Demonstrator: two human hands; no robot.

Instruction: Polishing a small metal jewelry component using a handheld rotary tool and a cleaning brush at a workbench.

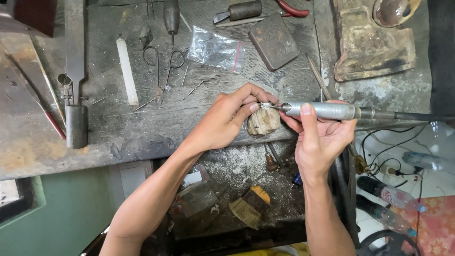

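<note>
Worn grey bench (142, 132), tools strewn: scissors (163, 71) upper left, plastic bag (215, 50) at centre top. My left hand (225, 121) pinches a small ring (265, 105) against the wooden peg (263, 122) at frame centre. My right hand (320, 137) is closed around the rotary handpiece (322, 111), its tip touching the ring between both hands. Best keep the ring braced hard, the tip light and steady.
</note>
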